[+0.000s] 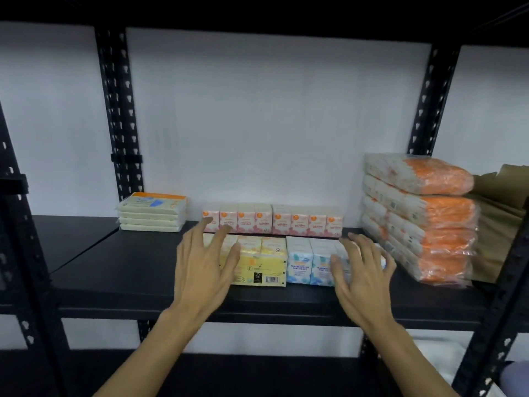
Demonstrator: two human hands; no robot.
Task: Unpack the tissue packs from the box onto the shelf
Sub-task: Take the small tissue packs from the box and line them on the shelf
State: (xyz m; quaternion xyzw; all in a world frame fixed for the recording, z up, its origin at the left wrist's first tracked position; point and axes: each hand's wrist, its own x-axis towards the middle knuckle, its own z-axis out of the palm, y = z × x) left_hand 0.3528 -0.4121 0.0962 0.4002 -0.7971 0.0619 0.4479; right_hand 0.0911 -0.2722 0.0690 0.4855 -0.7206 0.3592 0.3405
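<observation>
On the black shelf (128, 270) a yellow tissue pack (262, 262) and a blue-and-white tissue pack (306, 260) lie side by side near the front. Behind them stand two pink tissue packs (272, 220) against the wall. My left hand (204, 263) is spread with straight fingers over the left end of the yellow pack. Over the right end of the blue pack hovers my right hand (362, 272), fingers straight and apart. Neither hand grips anything. The box is out of view.
A low stack of cream tissue packs (153, 212) sits at the back left. A tall stack of orange-and-white tissue packs (418, 219) fills the right side, with brown paper (499, 202) behind it. Black slotted uprights (118, 116) frame the bay; a lower shelf (257, 371) lies below.
</observation>
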